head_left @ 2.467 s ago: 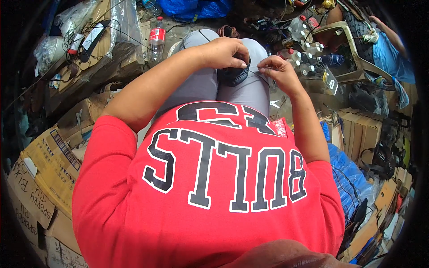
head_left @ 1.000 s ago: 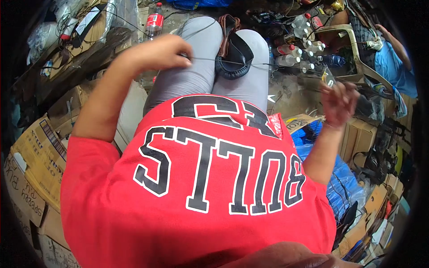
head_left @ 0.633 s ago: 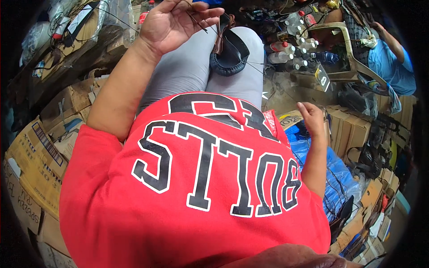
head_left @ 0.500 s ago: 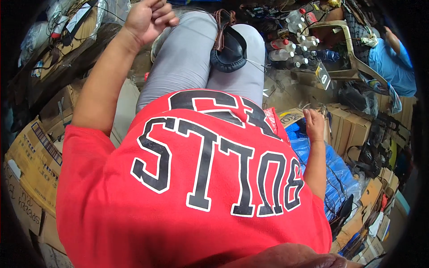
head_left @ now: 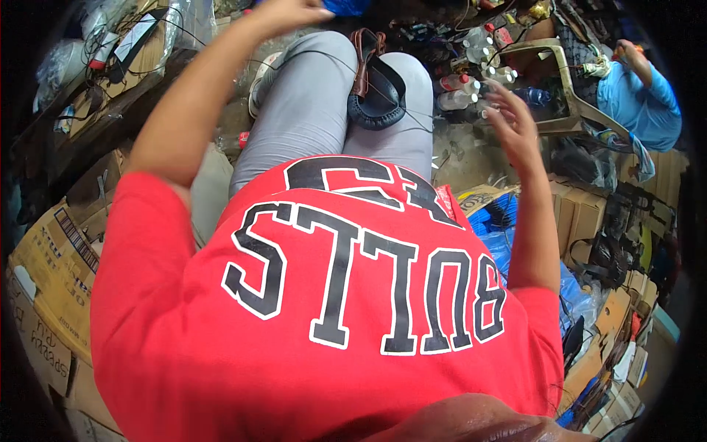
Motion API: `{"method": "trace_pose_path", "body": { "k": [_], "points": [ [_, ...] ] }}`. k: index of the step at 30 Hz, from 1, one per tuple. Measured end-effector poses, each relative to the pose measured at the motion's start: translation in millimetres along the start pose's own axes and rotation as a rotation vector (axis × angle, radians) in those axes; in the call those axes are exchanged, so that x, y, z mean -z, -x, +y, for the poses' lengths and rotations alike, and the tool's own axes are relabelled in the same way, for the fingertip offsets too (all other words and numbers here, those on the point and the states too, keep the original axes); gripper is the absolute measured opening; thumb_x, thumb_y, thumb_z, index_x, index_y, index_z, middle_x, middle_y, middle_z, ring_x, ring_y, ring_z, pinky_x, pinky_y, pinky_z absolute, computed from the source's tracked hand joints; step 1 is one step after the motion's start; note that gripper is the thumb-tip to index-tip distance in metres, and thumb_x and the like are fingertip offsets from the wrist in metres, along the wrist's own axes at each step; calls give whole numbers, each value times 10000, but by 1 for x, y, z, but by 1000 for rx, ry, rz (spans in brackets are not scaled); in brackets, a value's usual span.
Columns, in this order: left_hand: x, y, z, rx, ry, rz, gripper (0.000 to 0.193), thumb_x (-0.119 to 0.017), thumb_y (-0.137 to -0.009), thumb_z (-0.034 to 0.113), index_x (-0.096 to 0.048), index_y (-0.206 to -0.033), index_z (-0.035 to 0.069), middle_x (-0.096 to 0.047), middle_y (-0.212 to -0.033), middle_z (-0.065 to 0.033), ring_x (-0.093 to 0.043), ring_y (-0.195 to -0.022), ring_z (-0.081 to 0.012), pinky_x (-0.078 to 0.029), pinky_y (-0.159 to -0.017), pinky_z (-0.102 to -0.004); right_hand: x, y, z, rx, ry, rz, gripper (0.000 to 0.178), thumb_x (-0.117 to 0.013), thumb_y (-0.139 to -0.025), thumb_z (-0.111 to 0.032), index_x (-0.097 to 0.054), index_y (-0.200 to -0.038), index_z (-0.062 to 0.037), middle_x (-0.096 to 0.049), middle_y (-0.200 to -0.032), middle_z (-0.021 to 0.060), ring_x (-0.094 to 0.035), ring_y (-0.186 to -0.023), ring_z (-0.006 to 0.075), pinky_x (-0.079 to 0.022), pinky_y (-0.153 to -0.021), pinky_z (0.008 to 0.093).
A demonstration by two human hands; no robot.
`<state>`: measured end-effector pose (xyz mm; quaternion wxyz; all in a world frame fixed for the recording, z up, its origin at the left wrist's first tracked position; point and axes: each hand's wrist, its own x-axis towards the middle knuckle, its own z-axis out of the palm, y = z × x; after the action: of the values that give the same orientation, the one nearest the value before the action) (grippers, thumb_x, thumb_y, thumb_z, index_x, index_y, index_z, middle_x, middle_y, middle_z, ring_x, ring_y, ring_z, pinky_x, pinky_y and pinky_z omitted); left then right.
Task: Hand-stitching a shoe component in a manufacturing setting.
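A black and brown leather shoe (head_left: 377,96), seemingly unfinished, lies across my grey-trousered thighs with thin thread trailing from it. My left hand (head_left: 294,12) is stretched out past my left knee at the top edge, partly cut off and smeared by motion. Nearest to it is a shiny blue thing (head_left: 346,6), mostly out of view; whether they touch I cannot tell. On the right, my right hand (head_left: 514,129) is raised with its fingers apart and nothing in it, over the floor near the plastic bottles (head_left: 460,92).
Ahead on the right stands a worn plastic chair (head_left: 567,81), beside another person in a blue shirt (head_left: 639,103). Cardboard boxes (head_left: 55,272) are stacked at my left. Blue plastic wrapping (head_left: 495,221) and more cardboard (head_left: 582,214) crowd my right side.
My left hand has reached farther forward and right, toward the top edge, where the blue thing now shows. My right hand has risen forward from beside the blue plastic, its fingers spreading.
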<state>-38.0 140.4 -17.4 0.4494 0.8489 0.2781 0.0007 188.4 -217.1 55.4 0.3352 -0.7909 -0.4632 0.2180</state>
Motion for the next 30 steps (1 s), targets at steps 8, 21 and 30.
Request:
{"method": "trace_pose_path", "body": {
  "k": [8, 21, 30],
  "points": [
    [-83, -19, 78, 114, -721, 23, 435, -639, -659, 379, -689, -979, 88, -649, -1046, -129, -628, -972, -265, -511, -809, -382, -97, -61, -32, 73, 298, -497, 317, -711, -784, -182, -582, -1036, -40, -595, -765, 41, -527, -712, 98, -439, -636, 252],
    [-53, -42, -16, -118, 346, 457, 272, -659, -726, 255, -689, -929, 77, -670, -929, -127, -654, -853, -222, -499, -765, -335, -122, -8, -19, -266, -67, -122, 329, -624, -847, -354, -646, -816, -27, -565, -627, 4, -498, -592, 74, -392, -531, 240],
    [-74, -9, 33, -353, -415, 402, 302, -633, -735, 150, -629, -1037, 134, -555, -1132, -92, -607, -911, -302, -486, -809, -390, -124, 4, -24, -455, -388, 3, 279, -712, -783, -310, -659, -779, -35, -553, -605, -32, -460, -536, 44, -350, -485, 208]
  ]
}}
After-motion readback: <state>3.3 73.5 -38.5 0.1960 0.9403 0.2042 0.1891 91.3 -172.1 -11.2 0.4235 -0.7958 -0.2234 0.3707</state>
